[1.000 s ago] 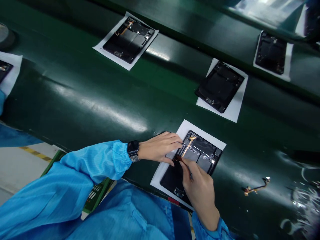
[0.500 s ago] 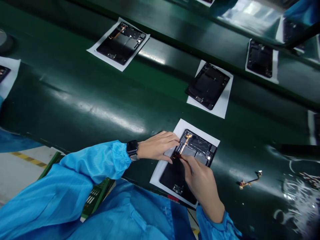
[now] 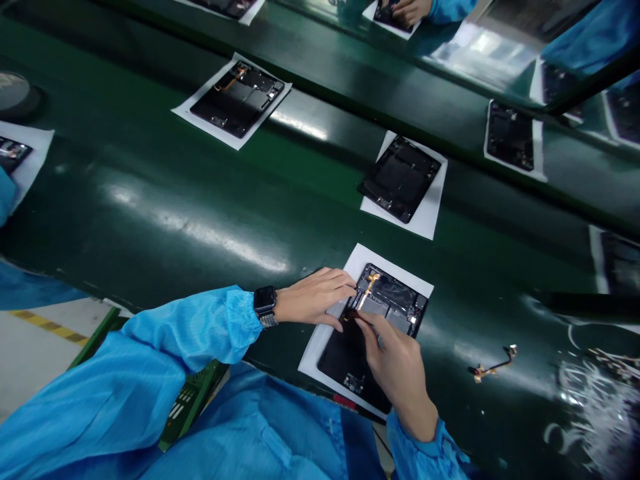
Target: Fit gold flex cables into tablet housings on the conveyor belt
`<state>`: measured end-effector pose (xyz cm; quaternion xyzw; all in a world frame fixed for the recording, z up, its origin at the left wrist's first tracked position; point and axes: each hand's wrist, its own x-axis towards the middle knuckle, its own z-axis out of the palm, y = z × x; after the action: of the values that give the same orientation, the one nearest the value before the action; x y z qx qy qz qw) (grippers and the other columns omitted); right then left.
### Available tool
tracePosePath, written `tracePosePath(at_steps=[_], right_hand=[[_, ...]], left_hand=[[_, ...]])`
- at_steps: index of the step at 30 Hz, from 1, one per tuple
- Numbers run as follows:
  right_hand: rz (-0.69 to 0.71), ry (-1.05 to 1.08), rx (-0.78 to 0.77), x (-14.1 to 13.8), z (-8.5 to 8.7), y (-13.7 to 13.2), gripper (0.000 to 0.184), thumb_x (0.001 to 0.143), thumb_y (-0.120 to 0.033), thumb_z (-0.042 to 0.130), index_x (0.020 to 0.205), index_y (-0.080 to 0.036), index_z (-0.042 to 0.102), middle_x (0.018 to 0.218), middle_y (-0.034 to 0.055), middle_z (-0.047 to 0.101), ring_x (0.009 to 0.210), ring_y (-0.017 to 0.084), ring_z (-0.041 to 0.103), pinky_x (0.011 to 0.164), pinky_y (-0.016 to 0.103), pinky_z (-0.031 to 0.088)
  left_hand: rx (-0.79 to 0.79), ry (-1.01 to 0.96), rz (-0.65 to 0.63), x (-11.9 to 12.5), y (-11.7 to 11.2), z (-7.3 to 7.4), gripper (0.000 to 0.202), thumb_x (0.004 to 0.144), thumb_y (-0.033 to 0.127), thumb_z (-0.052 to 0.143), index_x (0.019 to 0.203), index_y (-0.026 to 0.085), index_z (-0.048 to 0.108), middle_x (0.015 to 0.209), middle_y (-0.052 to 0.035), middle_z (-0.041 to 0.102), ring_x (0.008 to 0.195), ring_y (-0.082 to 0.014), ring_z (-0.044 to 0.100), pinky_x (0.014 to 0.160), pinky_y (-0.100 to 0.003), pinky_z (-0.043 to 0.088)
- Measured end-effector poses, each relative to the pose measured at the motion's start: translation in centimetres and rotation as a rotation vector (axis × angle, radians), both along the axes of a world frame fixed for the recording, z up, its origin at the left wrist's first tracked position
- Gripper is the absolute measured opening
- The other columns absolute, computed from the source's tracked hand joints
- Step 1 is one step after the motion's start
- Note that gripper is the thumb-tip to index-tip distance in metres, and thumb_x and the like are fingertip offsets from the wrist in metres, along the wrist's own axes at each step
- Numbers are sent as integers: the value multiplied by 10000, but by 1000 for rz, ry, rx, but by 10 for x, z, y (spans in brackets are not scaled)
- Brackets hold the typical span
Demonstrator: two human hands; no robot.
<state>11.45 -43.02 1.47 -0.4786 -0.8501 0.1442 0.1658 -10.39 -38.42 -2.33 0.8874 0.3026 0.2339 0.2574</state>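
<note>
An opened black tablet [image 3: 339, 353] lies at a slant on a white sheet [image 3: 311, 357] near the bench's front edge. Along its upper left side runs an orange flex cable [image 3: 371, 289]. My right hand [image 3: 400, 360] pinches the dark lower end of that cable between thumb and fingertips, just above the tablet. My left hand [image 3: 315, 297], wearing a watch on the wrist, rests its outstretched fingertips at the tablet's left edge, thumb apart. The grip of my right fingers partly hides the cable's end.
A loose flex cable [image 3: 495, 365] lies to the right, with a pile of clear plastic strips [image 3: 595, 407] beyond it. Other opened tablets on sheets, including one tablet [image 3: 403, 179] ahead and another tablet [image 3: 237, 100] farther left, sit along the green bench [image 3: 190, 193]. A co-worker's hand [image 3: 413, 11] shows at the top.
The view has shifted slightly, and a co-worker's hand has come into sight at the top. My two hands stay at the tablet, the right still pinching the cable end.
</note>
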Motion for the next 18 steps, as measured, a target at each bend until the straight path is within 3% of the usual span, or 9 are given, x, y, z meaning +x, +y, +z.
tracePosePath(at_steps=[5,11,15,18], right_hand=[[-348,191,123,28,5,-1,131,914,-251,632,1028,-200,671,936,41,723,801,176,690,709,242,510],[-476,384,-48,38,3,-17,161,878,-296,665,1002,-198,694,941,54,719,842,197,679,767,290,524],[-736,892,-274,50,1,-21,197,839,-313,688,983,-179,677,934,74,705,885,233,672,833,390,538],[-866,1297,-413,68,1,-20,198,802,-344,700,901,-181,647,801,26,647,731,190,639,684,352,551]], left_hand=[[86,143,-21,3,-5,6,556,884,426,642,1346,168,469,1322,-179,468,1243,-323,425,989,-446,380],[146,270,29,14,-13,17,463,895,432,614,1271,170,550,1279,-172,487,1222,-335,434,1026,-491,355],[149,208,1,15,-17,19,319,895,386,621,1146,190,636,1343,-152,472,1293,-336,379,1079,-507,317],[103,104,-12,20,-11,18,226,922,362,585,1046,193,669,1346,-126,486,1327,-308,354,1090,-464,333]])
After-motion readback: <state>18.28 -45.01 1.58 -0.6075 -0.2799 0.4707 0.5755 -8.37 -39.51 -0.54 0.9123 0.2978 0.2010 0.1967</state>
